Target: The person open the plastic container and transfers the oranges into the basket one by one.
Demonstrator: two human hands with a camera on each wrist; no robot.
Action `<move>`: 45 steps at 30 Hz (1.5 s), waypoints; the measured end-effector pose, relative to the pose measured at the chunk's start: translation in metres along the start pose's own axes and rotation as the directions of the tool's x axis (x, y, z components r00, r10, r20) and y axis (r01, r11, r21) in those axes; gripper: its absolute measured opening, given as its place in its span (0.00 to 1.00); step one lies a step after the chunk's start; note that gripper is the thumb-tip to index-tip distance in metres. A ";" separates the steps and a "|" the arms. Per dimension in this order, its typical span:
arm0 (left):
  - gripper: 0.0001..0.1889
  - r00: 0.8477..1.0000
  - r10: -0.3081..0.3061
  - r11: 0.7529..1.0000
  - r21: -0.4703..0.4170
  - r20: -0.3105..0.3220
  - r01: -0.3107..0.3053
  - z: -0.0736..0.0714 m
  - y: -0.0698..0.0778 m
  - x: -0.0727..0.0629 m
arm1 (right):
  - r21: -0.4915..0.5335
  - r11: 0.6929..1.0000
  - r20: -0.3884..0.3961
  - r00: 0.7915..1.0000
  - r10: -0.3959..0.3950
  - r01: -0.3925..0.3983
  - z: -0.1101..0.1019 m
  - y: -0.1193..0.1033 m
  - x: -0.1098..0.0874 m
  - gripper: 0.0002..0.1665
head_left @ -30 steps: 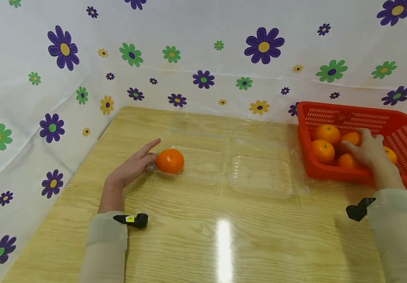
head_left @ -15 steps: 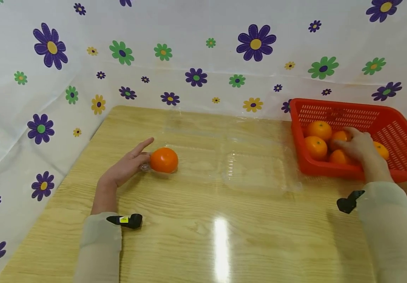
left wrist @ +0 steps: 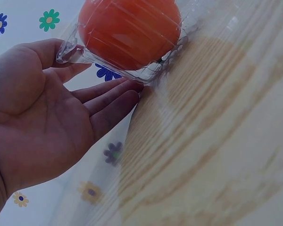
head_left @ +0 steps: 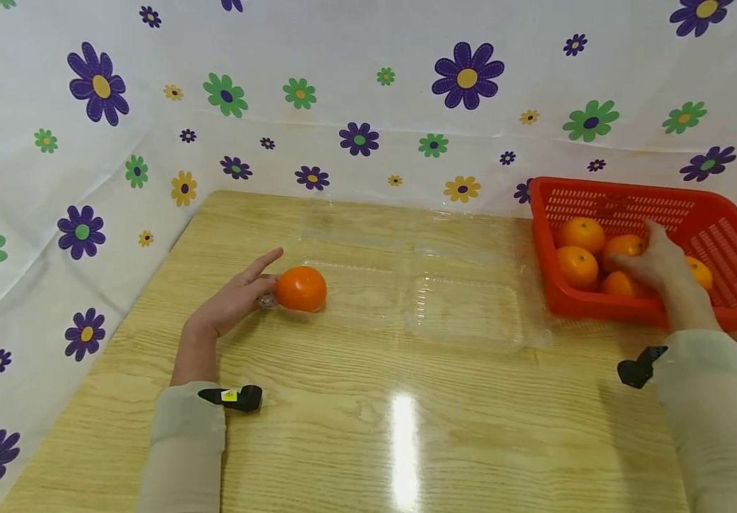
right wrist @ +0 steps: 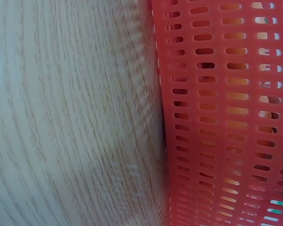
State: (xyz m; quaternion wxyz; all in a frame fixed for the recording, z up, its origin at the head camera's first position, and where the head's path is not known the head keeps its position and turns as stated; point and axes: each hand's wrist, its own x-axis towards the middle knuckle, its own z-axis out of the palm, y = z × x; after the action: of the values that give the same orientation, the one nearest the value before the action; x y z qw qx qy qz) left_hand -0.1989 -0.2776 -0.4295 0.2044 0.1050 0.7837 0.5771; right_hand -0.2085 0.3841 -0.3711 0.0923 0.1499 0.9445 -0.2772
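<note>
In the head view, my left hand (head_left: 233, 301) is at the left end of a clear plastic clamshell box (head_left: 368, 296). Its thumb and a finger pinch the rim, as the left wrist view shows, while the other fingertips touch the wall below. An orange (head_left: 301, 288) sits in the box's near left corner. On the right, my right hand (head_left: 663, 267) reaches into a red basket (head_left: 605, 308) of several oranges (head_left: 577, 267). Its thumb lies against one orange (head_left: 626, 246), and a finger extends behind it. Its remaining fingers are hidden, so its grip is unclear.
The box's raised clear lid (head_left: 355, 224) leans at the back and is hard to see. Behind the wooden table (head_left: 342, 420) hangs a white flowered cloth (head_left: 317, 57), which also covers the left side. The basket's slotted wall (right wrist: 207, 103) fills the right wrist view's right side.
The right hand stays in the basket; its fingers have shifted right off the orange's top, uncovering more of it. The left hand keeps its place at the box. The head view has shifted slightly.
</note>
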 end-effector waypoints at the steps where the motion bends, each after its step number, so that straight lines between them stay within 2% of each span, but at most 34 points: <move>1: 0.32 1.000 -0.002 1.000 0.000 -0.001 0.002 0.000 0.000 0.000 | -0.003 1.000 -0.008 1.000 -0.012 0.012 0.000 -0.001 0.000 0.65; 7: 0.32 1.000 -0.012 1.000 0.014 -0.009 0.012 -0.001 0.000 0.000 | -0.021 0.999 -0.040 0.998 -0.051 0.051 -0.001 -0.003 0.002 0.63; 16: 0.32 1.000 -0.008 1.000 0.011 -0.003 0.008 0.000 0.001 0.000 | 0.013 0.997 -0.064 0.995 -0.082 0.083 0.001 -0.003 0.001 0.66; 30: 0.32 1.000 -0.004 1.000 0.028 0.002 0.004 0.000 0.001 -0.002 | -0.035 0.994 -0.076 0.991 -0.110 0.108 0.001 -0.002 -0.001 0.60; 38: 0.31 1.000 -0.021 1.000 0.007 -0.002 0.021 0.002 0.001 -0.003 | -0.067 0.993 -0.088 0.991 -0.100 0.094 0.005 -0.004 -0.006 0.58; 45: 0.31 1.000 -0.013 1.000 -0.019 -0.008 0.012 0.000 0.001 -0.004 | -0.075 0.988 -0.130 0.981 -0.145 0.136 0.002 -0.009 -0.006 0.55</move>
State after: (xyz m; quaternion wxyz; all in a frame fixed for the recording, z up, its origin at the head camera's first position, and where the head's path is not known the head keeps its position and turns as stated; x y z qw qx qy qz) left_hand -0.1959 -0.2792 -0.4278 0.2059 0.0959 0.7797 0.5836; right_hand -0.2063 0.3744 -0.3667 0.0131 0.0982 0.9655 -0.2409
